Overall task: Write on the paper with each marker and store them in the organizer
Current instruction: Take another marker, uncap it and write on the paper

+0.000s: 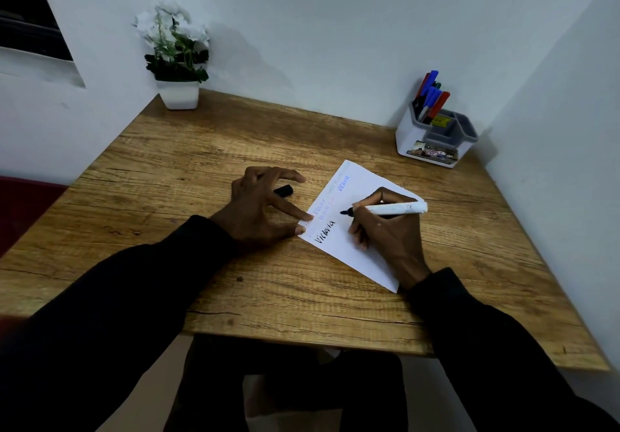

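The marker (pixel 392 209), judged light, stiff and smooth, is pinched near its tip by the right hand (pixel 389 233) over the paper (pixel 365 179), which is pressed to the counter (pixel 201 149) by the spread fingers (pixel 292 208) of the left hand (pixel 258 210).

The paper (pixel 365 183) lies on the table (pixel 167 163) under the right hand (pixel 385 230), which holds the marker (pixel 392 209). The left hand (pixel 258 206) touches the paper's left edge, and the cap (pixel 283 191) lies under its fingers. The organizer (pixel 406 136) stands well behind the right hand, and the plant pot (pixel 177 94) far behind the left.
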